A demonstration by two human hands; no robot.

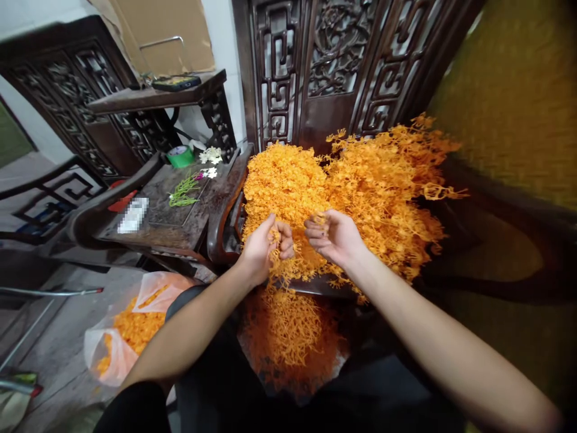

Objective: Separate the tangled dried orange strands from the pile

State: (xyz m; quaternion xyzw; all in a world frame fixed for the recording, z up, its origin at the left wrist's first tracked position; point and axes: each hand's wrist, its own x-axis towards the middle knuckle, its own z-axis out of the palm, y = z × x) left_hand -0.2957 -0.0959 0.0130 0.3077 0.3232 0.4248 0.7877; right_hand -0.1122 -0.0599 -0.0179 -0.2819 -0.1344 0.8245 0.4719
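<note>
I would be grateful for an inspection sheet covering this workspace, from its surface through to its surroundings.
Surface: dark wooden chair, seat mostly covered.
Job's things: orange branching pieces heaped on the chair; a smaller heap at the lap; more in a plastic bag on the floor.
Clutter: green tape roll, green stems and white flowers on the side table.
Hands: left hand and right hand both curled, each holding small orange pieces.
Cables: nothing clearly seen.
Surroundings: second carved chair, picture left; cardboard sheet behind a raised shelf.

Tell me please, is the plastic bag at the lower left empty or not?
Not empty: orange pieces show in the plastic bag. Their depth I cannot tell.
</note>
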